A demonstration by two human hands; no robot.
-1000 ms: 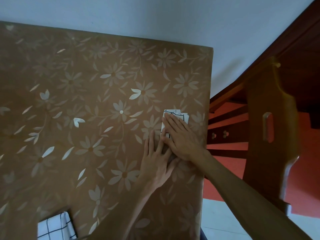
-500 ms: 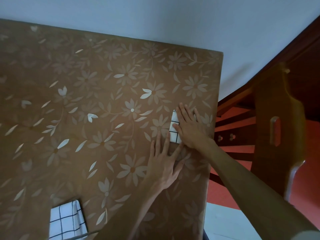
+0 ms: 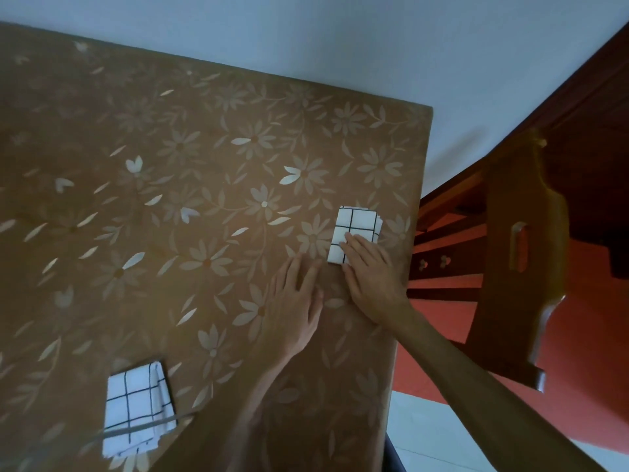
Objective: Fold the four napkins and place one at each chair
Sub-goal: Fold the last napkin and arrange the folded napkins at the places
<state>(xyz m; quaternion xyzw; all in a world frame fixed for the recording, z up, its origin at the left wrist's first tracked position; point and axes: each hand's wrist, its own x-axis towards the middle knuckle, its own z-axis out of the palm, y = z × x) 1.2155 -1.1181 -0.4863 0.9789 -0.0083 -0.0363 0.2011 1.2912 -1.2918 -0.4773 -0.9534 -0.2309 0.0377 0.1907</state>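
A small folded white napkin with a black grid lies near the right edge of the table, in front of a wooden chair. My right hand lies flat with straight fingers, its fingertips on the napkin's near end. My left hand rests flat on the brown flowered tablecloth just left of the napkin, apart from it. A second folded grid napkin lies at the table's near edge, lower left.
The table's right edge runs close past the napkin. The chair back stands right of it over a red floor. A pale wall borders the far side of the table.
My right hand has slid back toward me along the napkin, uncovering most of it. My left hand has drawn back off the napkin. The view shifted, bringing the second napkin further into sight.
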